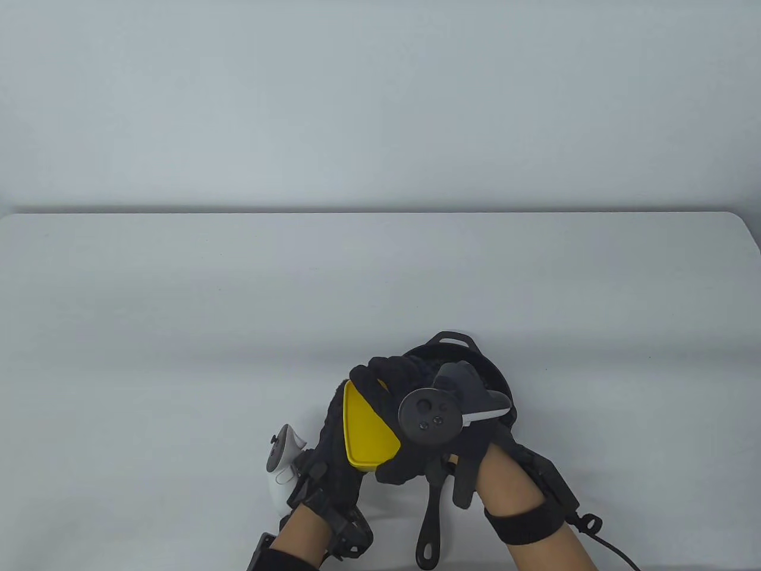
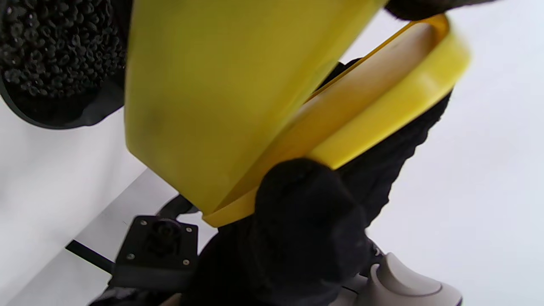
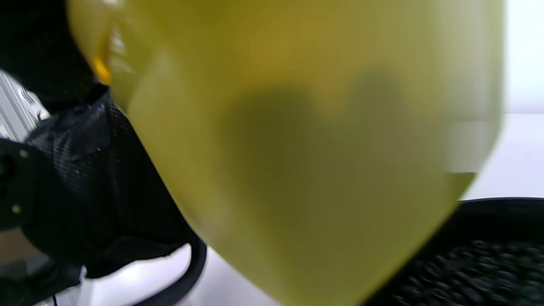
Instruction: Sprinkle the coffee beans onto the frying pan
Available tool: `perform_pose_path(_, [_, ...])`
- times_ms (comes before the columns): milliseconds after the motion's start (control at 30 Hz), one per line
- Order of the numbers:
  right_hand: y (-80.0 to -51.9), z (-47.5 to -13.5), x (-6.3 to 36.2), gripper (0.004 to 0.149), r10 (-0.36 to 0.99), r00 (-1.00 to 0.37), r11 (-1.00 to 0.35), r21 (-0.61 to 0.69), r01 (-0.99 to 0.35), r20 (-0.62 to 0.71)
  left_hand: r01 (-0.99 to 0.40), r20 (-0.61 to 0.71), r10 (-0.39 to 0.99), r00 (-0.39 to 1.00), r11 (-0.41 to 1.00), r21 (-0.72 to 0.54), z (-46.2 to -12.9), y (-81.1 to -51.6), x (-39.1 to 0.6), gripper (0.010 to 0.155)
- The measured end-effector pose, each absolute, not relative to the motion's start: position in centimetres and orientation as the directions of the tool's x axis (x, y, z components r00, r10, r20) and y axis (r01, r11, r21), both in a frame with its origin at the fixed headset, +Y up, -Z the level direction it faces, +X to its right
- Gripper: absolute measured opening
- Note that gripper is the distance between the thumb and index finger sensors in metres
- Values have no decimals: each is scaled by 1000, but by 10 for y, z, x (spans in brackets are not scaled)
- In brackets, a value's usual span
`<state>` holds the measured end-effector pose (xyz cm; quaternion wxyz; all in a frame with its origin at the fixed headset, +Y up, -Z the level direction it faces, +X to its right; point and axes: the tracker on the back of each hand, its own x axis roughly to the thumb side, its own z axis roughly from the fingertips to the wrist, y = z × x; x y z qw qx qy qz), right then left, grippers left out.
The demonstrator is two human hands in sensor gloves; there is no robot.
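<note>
Both hands, left hand (image 1: 339, 452) and right hand (image 1: 428, 440), grip the tilted yellow container (image 1: 367, 431) at the near-left rim of the frying pan (image 1: 469, 357), where coffee beans (image 2: 55, 42) lie, bare table (image 1: 178, 297) beyond.

Overhead table view; close wrist views

A blurred, translucent yellow plastic container (image 3: 306, 161) fills most of the view, very close to the camera. Through its wall, dark shadows show. At the bottom right lies a black frying pan (image 3: 488, 206) with dark coffee beans (image 3: 467, 276) inside. At left, a black gloved hand (image 3: 85, 178) is beside the container.
</note>
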<state>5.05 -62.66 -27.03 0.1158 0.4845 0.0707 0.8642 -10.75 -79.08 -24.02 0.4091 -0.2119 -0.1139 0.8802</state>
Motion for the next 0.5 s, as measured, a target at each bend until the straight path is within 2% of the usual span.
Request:
perform_pose_path(67, [-629, -270, 49, 125, 253, -504, -968, 219, -126, 826, -635, -272, 742, -612, -667, -390, -241, -788, -107, 76])
perform_pose_path(167, [-637, -273, 49, 122, 251, -515, -968, 224, -115, 820, -693, -237, 810, -536, -583, -424, -244, -787, -115, 86])
perform_pose_path(267, [-639, -271, 57, 119, 236, -526, -971, 175, -163, 817, -741, -233, 838, -494, -546, -392, -245, -786, -121, 86])
perform_pose_path(367, [-644, -266, 76, 108, 251, -607, -946, 60, -317, 754, -784, -254, 841, -478, -538, -310, -240, -792, -123, 85])
perform_pose_path(500, [-667, -264, 109, 100, 433, -659, -845, 21, -535, 615, -788, -251, 824, -508, -562, -250, -239, -797, -128, 85])
